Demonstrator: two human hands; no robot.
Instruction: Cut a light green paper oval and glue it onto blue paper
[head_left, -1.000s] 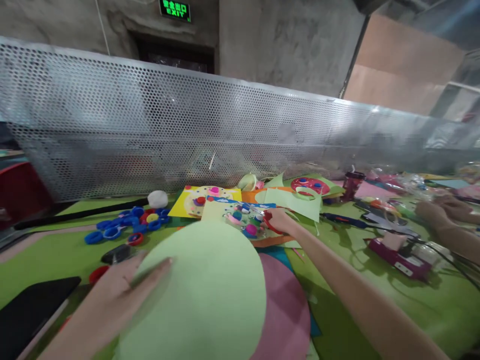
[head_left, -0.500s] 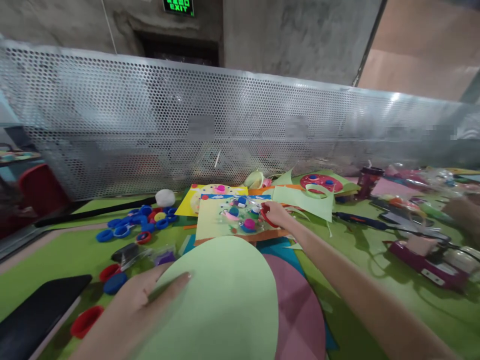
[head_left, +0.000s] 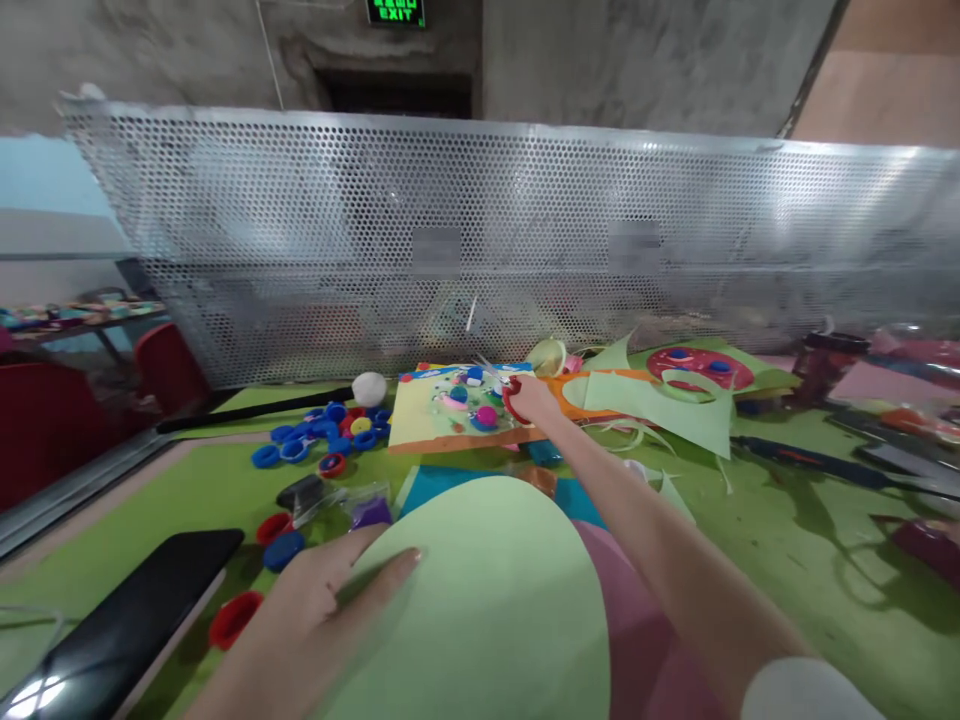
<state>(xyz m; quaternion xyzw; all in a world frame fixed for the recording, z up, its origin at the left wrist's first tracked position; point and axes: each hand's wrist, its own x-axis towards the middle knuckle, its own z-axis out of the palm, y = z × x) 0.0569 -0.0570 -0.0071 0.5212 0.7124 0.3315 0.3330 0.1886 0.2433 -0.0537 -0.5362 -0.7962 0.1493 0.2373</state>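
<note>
A rounded pale green paper (head_left: pixel 487 590) fills the lower middle of the view. My left hand (head_left: pixel 330 600) pinches its left edge, thumb on top and the other fingers hidden beneath. Farther off, my right hand (head_left: pixel 534 398) is closed around the red handles of scissors (head_left: pixel 513 392), whose blades point away to the upper left. They are over a cream paper sheet (head_left: pixel 416 425) that bears pom-poms and small coloured pieces. Part of a pink rounded paper (head_left: pixel 630 610) shows under the green one, beneath my right forearm.
Blue, red and yellow bottle caps (head_left: pixel 322 435) lie left of the sheet, near a white ball (head_left: pixel 370 389). A black phone (head_left: pixel 142 610) is at lower left. Cut green paper (head_left: pixel 667 410) and a black-handled tool (head_left: pixel 810 462) lie right. A perforated metal screen (head_left: pixel 525 200) stands behind.
The view has swung left, so things appear farther right. My right hand and the scissors have shifted left over the cream sheet. The left hand still holds the green paper.
</note>
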